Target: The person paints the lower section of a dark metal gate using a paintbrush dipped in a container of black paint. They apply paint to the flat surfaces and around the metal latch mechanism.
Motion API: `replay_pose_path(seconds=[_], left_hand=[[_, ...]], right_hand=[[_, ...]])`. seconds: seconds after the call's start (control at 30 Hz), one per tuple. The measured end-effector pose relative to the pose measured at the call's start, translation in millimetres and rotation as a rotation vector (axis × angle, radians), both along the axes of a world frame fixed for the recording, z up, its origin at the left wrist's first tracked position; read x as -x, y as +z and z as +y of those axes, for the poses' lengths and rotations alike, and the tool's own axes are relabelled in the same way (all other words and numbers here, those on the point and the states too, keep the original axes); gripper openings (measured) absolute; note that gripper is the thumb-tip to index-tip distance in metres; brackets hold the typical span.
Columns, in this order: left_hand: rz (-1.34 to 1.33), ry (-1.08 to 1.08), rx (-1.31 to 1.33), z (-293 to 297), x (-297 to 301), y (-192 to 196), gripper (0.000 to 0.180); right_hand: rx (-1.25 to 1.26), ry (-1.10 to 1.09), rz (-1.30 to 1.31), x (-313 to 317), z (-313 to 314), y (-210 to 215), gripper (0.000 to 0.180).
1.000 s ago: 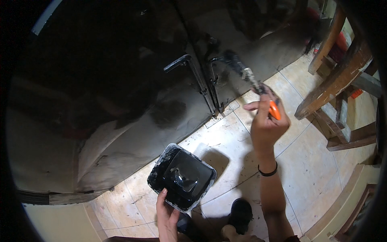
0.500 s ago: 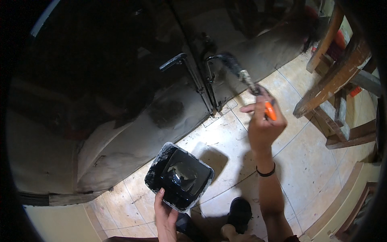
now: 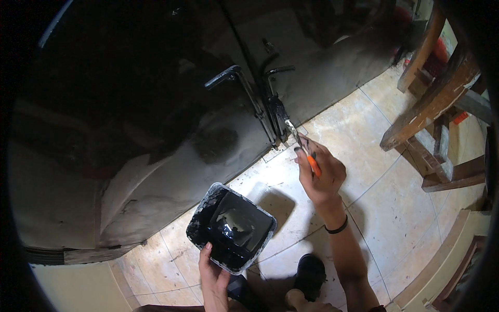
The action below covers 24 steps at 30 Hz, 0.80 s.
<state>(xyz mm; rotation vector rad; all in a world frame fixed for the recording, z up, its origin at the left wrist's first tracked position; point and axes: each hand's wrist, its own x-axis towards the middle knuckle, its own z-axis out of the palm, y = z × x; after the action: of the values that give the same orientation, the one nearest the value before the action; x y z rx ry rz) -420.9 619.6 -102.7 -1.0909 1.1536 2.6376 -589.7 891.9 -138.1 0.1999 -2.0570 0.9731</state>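
Observation:
My left hand (image 3: 212, 275) grips the near corner of a square tub (image 3: 196, 229) of glossy black paint, its thumb over the rim. In my right hand (image 3: 323, 174) is a paintbrush (image 3: 292, 130) with an orange handle end, fingers closed round it. The brush's black bristles meet the lower part of the right bolt rod on a dark metal door (image 3: 171, 156); whether they press on it is hard to see. Left of that rod stands a second bolt (image 3: 249, 96) with a bent handle (image 3: 223, 77). The right bolt's bent handle (image 3: 283, 69) sticks out to the right.
A worn wooden furniture frame (image 3: 431, 114) stands on the right. Pale floor tiles (image 3: 387, 208) with dark specks run along the door's bottom edge. My foot in a black shoe (image 3: 311, 273) is between my arms. A low curved wall edge (image 3: 442, 265) lies at lower right.
My right hand has moved down and left, bringing the brush from the right bolt's bent handle to the lower rod. The tub and my left hand stay in place.

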Motion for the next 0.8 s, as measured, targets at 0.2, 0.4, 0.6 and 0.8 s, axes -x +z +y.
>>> replay_pose_path(seconds=[0.2, 0.4, 0.6, 0.8], left_hand=[[-0.024, -0.007, 0.017, -1.3, -0.2, -1.0, 0.054], [-0.010, -0.029, 0.036, 0.4, 2.4, -1.2, 0.059], [-0.007, 0.008, 0.053, 2.2, -0.3, -6.2, 0.058], [-0.005, -0.004, 0.059, -0.4, 0.0, -6.1, 0.058]], right_hand=[[0.078, -0.038, 0.133, 6.0, 8.7, 46.2, 0.021], [0.162, -0.044, -0.134, -9.3, 2.3, -8.4, 0.018], [0.416, -0.019, -0.356, -20.8, 6.0, -51.6, 0.016], [0.379, -0.014, -0.263, 5.7, 3.5, -6.9, 0.023]])
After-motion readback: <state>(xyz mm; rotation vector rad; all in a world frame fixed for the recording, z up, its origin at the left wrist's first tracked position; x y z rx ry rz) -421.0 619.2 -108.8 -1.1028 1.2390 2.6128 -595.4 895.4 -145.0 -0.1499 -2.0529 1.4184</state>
